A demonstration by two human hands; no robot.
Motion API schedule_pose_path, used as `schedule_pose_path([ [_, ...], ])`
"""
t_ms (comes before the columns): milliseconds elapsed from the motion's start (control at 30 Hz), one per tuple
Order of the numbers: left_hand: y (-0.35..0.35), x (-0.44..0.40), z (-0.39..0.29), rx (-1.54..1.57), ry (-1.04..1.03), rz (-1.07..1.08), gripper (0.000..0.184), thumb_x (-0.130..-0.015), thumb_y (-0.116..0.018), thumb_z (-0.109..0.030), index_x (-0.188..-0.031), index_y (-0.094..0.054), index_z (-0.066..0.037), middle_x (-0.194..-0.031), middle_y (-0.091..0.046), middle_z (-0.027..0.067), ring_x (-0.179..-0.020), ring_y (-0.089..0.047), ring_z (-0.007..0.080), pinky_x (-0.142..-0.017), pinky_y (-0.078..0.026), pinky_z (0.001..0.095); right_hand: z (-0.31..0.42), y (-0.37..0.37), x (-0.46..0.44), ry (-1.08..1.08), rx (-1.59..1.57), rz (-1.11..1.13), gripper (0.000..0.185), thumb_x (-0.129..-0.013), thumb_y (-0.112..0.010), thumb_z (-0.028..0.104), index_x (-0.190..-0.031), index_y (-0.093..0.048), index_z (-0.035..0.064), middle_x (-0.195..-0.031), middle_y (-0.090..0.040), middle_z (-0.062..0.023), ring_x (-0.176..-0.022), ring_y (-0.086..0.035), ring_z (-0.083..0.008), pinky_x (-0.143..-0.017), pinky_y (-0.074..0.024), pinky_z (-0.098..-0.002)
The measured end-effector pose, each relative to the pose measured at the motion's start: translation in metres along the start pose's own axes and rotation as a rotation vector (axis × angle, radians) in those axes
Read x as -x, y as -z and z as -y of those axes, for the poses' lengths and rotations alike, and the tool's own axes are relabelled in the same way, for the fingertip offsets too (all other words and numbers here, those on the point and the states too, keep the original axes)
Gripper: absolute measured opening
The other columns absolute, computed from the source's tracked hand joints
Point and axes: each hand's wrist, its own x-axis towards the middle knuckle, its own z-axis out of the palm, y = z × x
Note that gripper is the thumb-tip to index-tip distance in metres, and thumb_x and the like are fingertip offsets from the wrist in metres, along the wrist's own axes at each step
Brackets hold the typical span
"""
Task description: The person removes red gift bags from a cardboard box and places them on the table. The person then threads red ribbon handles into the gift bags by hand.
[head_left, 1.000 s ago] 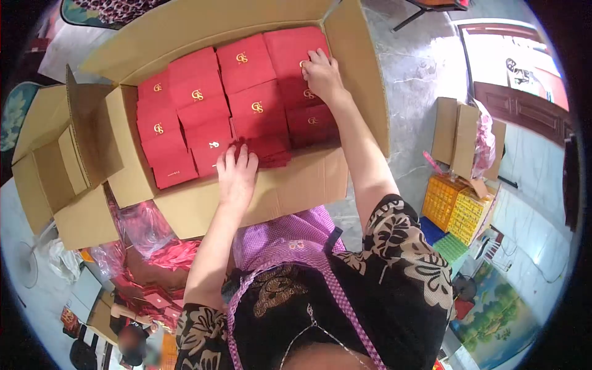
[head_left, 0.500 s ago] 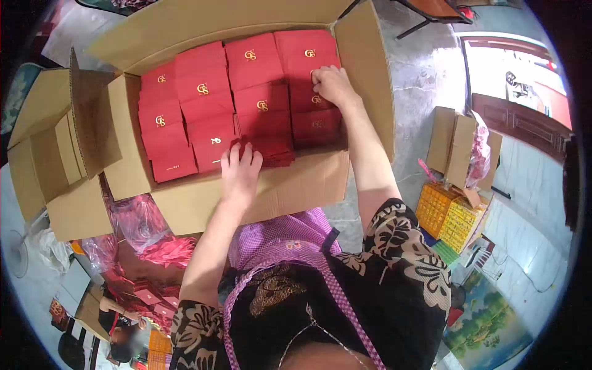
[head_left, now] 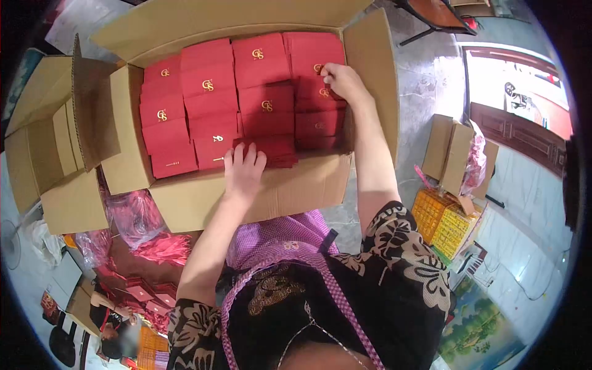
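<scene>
A large cardboard box (head_left: 265, 191) lies open, holding rows of red packets (head_left: 209, 83) with gold lettering. My left hand (head_left: 245, 169) rests at the box's near edge, fingers apart, the tips touching the packets beside a darker, loosely fanned stack (head_left: 271, 149). Over the right-hand column, my right hand (head_left: 343, 81) has its fingers curled against the upper packets (head_left: 316, 52); what they hold, if anything, is hidden.
A second open carton (head_left: 58, 142) stands at the left. Plastic-wrapped red bundles (head_left: 135, 219) lie below it, near a co-worker (head_left: 108, 314). Yellow crates (head_left: 447, 225) and a tall carton (head_left: 450, 151) stand at the right.
My right hand has moved down from the upper packets and its fingers have curled more. My left hand has stayed at the near edge. The view has shifted slightly.
</scene>
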Motion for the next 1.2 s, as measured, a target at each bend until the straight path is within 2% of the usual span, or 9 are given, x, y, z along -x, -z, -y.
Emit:
schedule_pose_path([
  [100, -0.002, 0.0, -0.001, -0.018, -0.002, 0.013, 0.038, -0.074, -0.055, -0.01, -0.112, -0.053, -0.008, -0.126, -0.053, 0.01, -0.12, -0.042, 0.031, -0.1, -0.031, 0.0467, 0.018, 0.032, 0.001, -0.122, -0.165, 0.198, 0.013, -0.08, -0.057, -0.001, -0.091, -0.06, 0.0025, -0.083, -0.063, -0.0163, -0.079, -0.061, -0.0245, -0.072, -0.0474, -0.0344],
  [233, 0.001, -0.001, -0.001, -0.037, -0.006, 0.044, 0.041, -0.073, -0.056, -0.011, -0.114, -0.053, -0.009, -0.127, -0.053, 0.0098, -0.12, -0.043, 0.0305, -0.1, -0.031, 0.0467, 0.01, 0.027, -0.035, 0.165, 0.004, -0.032, 0.011, -0.079, -0.058, 0.0, -0.089, -0.059, 0.0021, -0.085, -0.064, -0.0157, -0.082, -0.061, -0.0319, -0.073, -0.0474, -0.0396],
  [500, -0.002, 0.002, -0.002, -0.046, 0.005, 0.023, 0.04, -0.073, -0.057, -0.013, -0.112, -0.054, -0.009, -0.12, -0.057, 0.0086, -0.113, -0.048, 0.0282, -0.099, -0.032, 0.0472, 0.007, 0.019, -0.05, 0.102, 0.225, 0.046, 0.013, -0.08, -0.059, 0.003, -0.093, -0.058, 0.0021, -0.097, -0.065, -0.0133, -0.091, -0.06, -0.0354, -0.077, -0.0471, -0.0422],
  [600, 0.0, 0.002, -0.002, -0.018, 0.013, 0.028, 0.04, -0.074, -0.057, -0.013, -0.113, -0.054, -0.009, -0.118, -0.057, 0.0084, -0.111, -0.049, 0.0275, -0.099, -0.032, 0.047, 0.009, 0.028, -0.038, 0.086, 0.135, 0.056, 0.018, -0.081, -0.057, 0.007, -0.099, -0.06, 0.0059, -0.094, -0.064, -0.0125, -0.09, -0.06, -0.0338, -0.078, -0.0468, -0.0439],
  [667, 0.001, 0.0, -0.002, -0.012, 0.012, 0.036, 0.04, -0.074, -0.057, -0.013, -0.114, -0.053, -0.008, -0.117, -0.058, 0.0084, -0.11, -0.05, 0.0271, -0.098, -0.032, 0.0469, 0.013, 0.032, -0.026, -0.112, -0.283, 0.139, 0.02, -0.081, -0.058, 0.006, -0.101, -0.059, 0.0055, -0.096, -0.065, -0.0135, -0.091, -0.06, -0.0348, -0.077, -0.0477, -0.0438],
  [800, -0.005, 0.0, 0.001, -0.003, 0.006, 0.055, 0.04, -0.075, -0.056, -0.011, -0.115, -0.053, -0.009, -0.116, -0.057, 0.0086, -0.109, -0.05, 0.0269, -0.098, -0.032, 0.0468, 0.03, 0.047, -0.007, -0.036, 0.016, 0.212, 0.018, -0.081, -0.059, 0.006, -0.099, -0.061, 0.0054, -0.101, -0.064, -0.0188, -0.094, -0.061, -0.0355, -0.08, -0.0475, -0.0435],
  [967, 0.001, -0.001, -0.001, 0.003, 0.023, 0.151, 0.043, -0.075, -0.056, -0.01, -0.118, -0.052, -0.009, -0.121, -0.055, 0.0086, -0.111, -0.049, 0.0267, -0.099, -0.031, 0.0469, 0.071, 0.085, 0.028, 0.08, -0.119, -0.179, 0.016, -0.084, -0.06, 0.007, -0.1, -0.061, 0.0027, -0.092, -0.063, -0.0166, -0.085, -0.061, -0.0302, -0.077, -0.0486, -0.0351],
  [1100, -0.009, -0.001, 0.003, -0.05, 0.002, 0.115, 0.044, -0.075, -0.06, -0.02, -0.117, -0.053, -0.009, -0.118, -0.057, 0.0095, -0.11, -0.05, 0.0271, -0.102, -0.031, 0.0483, 0.108, 0.067, 0.049, 0.114, -0.261, -0.208, 0.021, -0.085, -0.063, 0.01, -0.104, -0.061, 0.0022, -0.099, -0.065, -0.0133, -0.09, -0.064, -0.0227, -0.079, -0.0502, -0.0324],
  [1200, -0.008, 0.0, 0.002, -0.066, 0.011, 0.101, 0.048, -0.074, -0.062, -0.023, -0.119, -0.052, -0.009, -0.121, -0.054, 0.0107, -0.115, -0.047, 0.0278, -0.102, -0.03, 0.0489, 0.124, 0.012, 0.058, 0.184, -0.296, -0.064, 0.02, -0.083, -0.061, 0.009, -0.102, -0.061, 0.0023, -0.096, -0.063, -0.0177, -0.092, -0.059, -0.0354, -0.082, -0.0486, -0.0389],
])
